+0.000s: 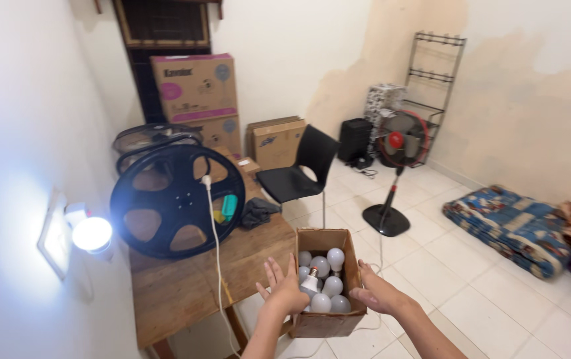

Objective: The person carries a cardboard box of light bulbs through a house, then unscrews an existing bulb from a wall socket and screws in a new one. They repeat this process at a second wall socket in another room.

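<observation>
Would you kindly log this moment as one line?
left hand: open, at box | right hand: open, at box | box: holds bulbs, on table

White bulbs (326, 278) fill a brown cardboard box (325, 323) on the brown wooden table (186, 292). At ten o'clock stands a black reel (176, 199); at two o'clock, a blue patterned mattress (511, 226) on white floor tiles (458, 299).
</observation>
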